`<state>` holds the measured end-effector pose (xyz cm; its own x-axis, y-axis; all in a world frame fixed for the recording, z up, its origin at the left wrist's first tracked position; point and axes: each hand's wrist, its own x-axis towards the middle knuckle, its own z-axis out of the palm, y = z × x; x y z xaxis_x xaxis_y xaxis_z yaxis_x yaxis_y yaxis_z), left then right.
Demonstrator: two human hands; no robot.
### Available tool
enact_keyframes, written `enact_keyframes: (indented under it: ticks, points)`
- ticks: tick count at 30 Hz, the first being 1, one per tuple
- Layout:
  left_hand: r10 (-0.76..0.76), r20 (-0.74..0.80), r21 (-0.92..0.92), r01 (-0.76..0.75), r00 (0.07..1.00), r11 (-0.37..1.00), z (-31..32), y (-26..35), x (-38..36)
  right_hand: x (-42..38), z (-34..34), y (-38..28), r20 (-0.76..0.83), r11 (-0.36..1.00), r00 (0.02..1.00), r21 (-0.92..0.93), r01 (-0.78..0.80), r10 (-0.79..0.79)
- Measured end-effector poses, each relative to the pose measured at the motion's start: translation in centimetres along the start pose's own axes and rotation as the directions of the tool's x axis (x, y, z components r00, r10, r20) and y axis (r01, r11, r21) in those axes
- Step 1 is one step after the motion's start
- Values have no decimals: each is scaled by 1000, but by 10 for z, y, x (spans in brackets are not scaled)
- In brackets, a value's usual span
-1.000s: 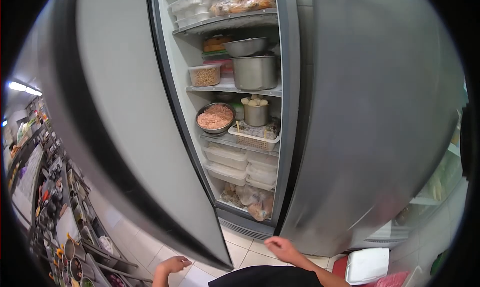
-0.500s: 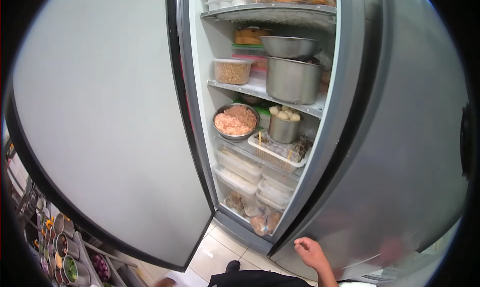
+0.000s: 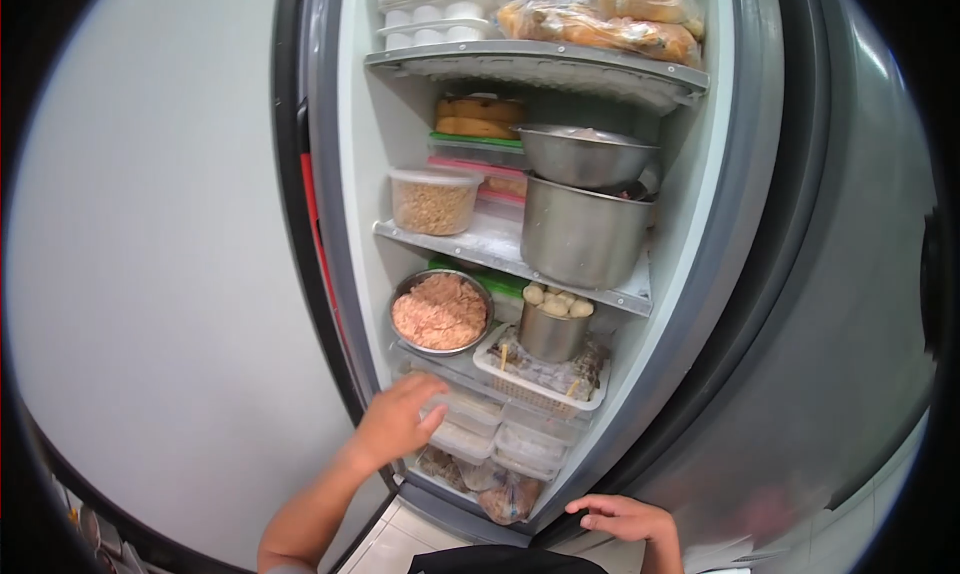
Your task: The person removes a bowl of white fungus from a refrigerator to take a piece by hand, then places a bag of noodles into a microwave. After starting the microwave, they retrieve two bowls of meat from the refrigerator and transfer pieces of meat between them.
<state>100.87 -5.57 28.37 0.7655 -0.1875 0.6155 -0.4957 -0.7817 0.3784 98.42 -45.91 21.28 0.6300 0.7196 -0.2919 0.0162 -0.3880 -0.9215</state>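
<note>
The left hand (image 3: 400,419), half open and seemingly empty, is in front of stacked plastic boxes (image 3: 465,442) low in an open fridge (image 3: 742,214); whether it touches them is unclear. The right hand (image 3: 625,519), loosely open and empty, hangs near the fridge's bottom corner. The boxes look stiff, perhaps slippery with cold, best supported underneath. Just above, a metal bowl (image 3: 444,352) of minced meat (image 3: 440,312) looks heavy and smooth, best gripped at opposite rims.

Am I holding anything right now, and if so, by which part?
Nothing appears held: your left hand is open before the stacked plastic containers, and your right hand is empty.
</note>
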Motion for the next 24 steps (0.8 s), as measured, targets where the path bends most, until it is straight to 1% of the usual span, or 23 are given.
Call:
enact_keyframes:
  ticks: [1,2,3,4,5,7,8,10,11,12,13,14,15,16,18,19,20,21,23,24]
  points:
    - [108,-74,11,-107,991,994,-15,9,24,0,1,0,19,1000,1000,-16,3,-3]
    - [218,-154,63,-211,964,976,-29,20,50,0,0,-1,34,999,999,-32,9,-8]
    - [327,-228,120,-307,917,944,-42,32,75,1,1,-4,36,999,999,-20,32,-31]
    - [384,-300,141,-358,873,923,-53,44,101,2,0,-3,12,999,999,-22,39,-39]
    - [432,-369,163,-401,822,902,-64,56,126,3,0,-1,27,1000,1000,-9,17,-17]
    - [530,-505,217,-493,682,842,-81,83,177,4,0,-3,49,1000,999,-2,-7,7]
    - [534,-510,215,-501,674,838,-84,94,202,4,-1,-6,38,1000,999,-6,-5,5]
    - [572,-536,236,-540,621,808,-85,112,236,3,-1,-9,66,1000,998,4,12,-13]
    - [575,-542,236,-546,612,804,-85,113,241,3,-2,-7,72,1000,997,-9,9,-8]
    - [551,-436,180,-531,711,828,-83,114,246,1,1,-6,63,1000,998,-14,12,-11]
    - [521,-320,129,-508,791,851,-81,114,252,-1,6,-6,-16,994,995,-22,102,-103]
    - [530,-328,135,-517,782,845,-81,115,254,-2,7,-6,-93,980,976,-39,195,-198]
    - [572,-332,133,-563,750,816,-80,114,253,-1,5,-2,-40,986,986,1,165,-164]
    - [613,-335,134,-608,715,782,-79,114,252,-6,6,-17,-12,993,997,92,77,-77]
    - [622,-335,130,-619,708,775,-76,113,252,-5,6,-14,-1,992,996,87,94,-94]
    - [633,-357,133,-633,687,762,-75,114,253,-5,8,-14,-5,991,994,74,109,-108]
    - [643,-377,136,-646,667,751,-74,115,253,-7,8,-18,2,994,998,95,62,-63]
    - [636,-352,136,-635,687,761,-75,115,251,-6,7,-16,9,995,998,68,67,-68]
    - [644,-347,146,-639,681,755,-76,116,252,-4,4,-11,14,996,997,40,76,-76]
    - [648,-343,150,-641,681,753,-75,117,252,-3,3,-7,12,994,995,-34,102,-101]
